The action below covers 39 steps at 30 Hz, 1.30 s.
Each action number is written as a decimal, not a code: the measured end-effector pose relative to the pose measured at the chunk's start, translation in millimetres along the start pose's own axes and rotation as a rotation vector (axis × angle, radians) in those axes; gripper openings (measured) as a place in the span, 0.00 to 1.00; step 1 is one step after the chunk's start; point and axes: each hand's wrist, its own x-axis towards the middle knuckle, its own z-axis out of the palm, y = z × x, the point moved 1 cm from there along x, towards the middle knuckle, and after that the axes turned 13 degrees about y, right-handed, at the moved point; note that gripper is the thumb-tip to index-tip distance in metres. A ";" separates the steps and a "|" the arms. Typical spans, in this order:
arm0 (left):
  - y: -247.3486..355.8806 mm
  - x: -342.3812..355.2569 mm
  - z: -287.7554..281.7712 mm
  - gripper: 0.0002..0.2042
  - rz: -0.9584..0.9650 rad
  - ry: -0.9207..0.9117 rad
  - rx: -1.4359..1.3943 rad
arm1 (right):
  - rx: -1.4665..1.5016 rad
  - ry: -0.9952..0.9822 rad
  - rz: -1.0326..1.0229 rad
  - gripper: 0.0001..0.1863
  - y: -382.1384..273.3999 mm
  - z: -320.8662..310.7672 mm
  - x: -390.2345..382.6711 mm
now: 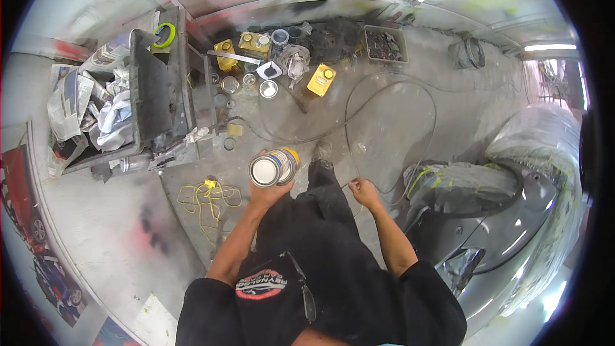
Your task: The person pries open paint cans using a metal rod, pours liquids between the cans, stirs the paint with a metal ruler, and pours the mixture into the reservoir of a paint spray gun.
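One head-worn fisheye camera is supplying the only view, so no second view is sharing any part of the scene. It is looking steeply down from above the person's chest onto the concrete floor (128, 230). The paint can (274, 168) is sitting close under the lens, near frame centre. Beyond the can, cluttered tins are showing farther off; right of it, a masked car (512, 218) is curving along the rim.

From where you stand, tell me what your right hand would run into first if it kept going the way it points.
The right hand points up and left in the picture, toward the person's own dark trouser leg and shoe. Those look first in line, then bare concrete floor crossed by a thin hose. Depth is hard to judge.
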 end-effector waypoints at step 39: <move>-475.4 190.4 353.0 0.49 0.009 0.302 0.488 | -0.562 -0.199 -0.790 0.28 4.0 405.6 549.3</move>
